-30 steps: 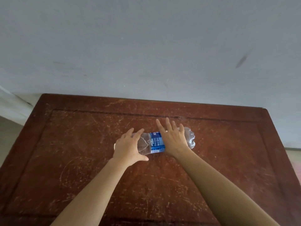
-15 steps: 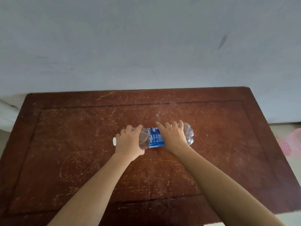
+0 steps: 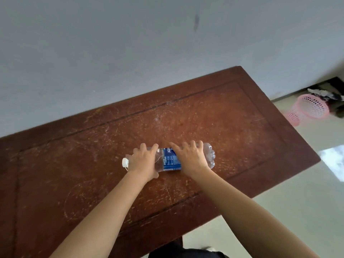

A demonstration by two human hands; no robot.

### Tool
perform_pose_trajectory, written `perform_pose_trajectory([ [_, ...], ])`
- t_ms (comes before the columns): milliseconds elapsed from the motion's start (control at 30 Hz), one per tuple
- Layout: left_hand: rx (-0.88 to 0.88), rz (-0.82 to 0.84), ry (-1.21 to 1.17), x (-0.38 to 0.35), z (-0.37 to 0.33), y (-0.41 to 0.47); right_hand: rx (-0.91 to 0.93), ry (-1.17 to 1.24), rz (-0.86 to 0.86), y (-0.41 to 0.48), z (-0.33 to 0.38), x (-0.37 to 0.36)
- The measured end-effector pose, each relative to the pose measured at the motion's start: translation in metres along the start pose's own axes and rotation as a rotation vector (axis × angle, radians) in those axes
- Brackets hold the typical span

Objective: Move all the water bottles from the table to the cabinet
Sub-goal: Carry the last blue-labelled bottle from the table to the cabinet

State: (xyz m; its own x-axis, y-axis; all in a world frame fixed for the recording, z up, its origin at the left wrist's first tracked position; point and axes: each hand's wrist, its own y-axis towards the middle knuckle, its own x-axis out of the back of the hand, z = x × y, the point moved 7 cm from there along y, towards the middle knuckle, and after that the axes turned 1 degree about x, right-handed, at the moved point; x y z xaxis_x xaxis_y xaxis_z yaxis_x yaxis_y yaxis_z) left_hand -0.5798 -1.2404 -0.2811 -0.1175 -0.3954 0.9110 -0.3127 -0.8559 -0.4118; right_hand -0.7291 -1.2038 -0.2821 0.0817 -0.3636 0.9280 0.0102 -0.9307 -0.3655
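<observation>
One water bottle (image 3: 159,163) lies on its side near the middle of a scratched brown tabletop (image 3: 232,118), with its white cap (image 3: 124,162) pointing left and a blue label (image 3: 171,160) round its middle. Two hands grip it: the left hand (image 3: 143,161) wraps the neck end and the right hand (image 3: 191,157) wraps the base end. A second ago the right fingers lay straighter across the bottle. Now both sets curl round it and the view faces further right, so the grasp looks settled and a lift seems next (whether the bottle has left the wood, I cannot tell). Counted: one bottle, one cap, two hands, and two pink mesh baskets (image 3: 312,108) on the pale floor (image 3: 297,183). No cabinet is in view.
</observation>
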Motion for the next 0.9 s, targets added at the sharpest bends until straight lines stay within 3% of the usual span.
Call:
perform_pose_trajectory([
  [333,-0.207,-0.213,0.148,-0.024,-0.073,-0.052,-0.104,0.05,-0.022,-0.1,-0.032,-0.03],
  [533,-0.459,-0.244,0.234,-0.052,-0.166,-0.124,-0.3,0.094,-0.089,-0.23,-0.071,-0.078],
  [700,-0.738,-0.303,0.303,-0.06,-0.29,-0.203,-0.556,0.152,-0.1,-0.368,-0.137,-0.109],
  [900,-1.069,-0.489,0.286,-0.006,-0.468,-0.332,-0.977,0.119,-0.299,-0.575,-0.231,-0.094],
])
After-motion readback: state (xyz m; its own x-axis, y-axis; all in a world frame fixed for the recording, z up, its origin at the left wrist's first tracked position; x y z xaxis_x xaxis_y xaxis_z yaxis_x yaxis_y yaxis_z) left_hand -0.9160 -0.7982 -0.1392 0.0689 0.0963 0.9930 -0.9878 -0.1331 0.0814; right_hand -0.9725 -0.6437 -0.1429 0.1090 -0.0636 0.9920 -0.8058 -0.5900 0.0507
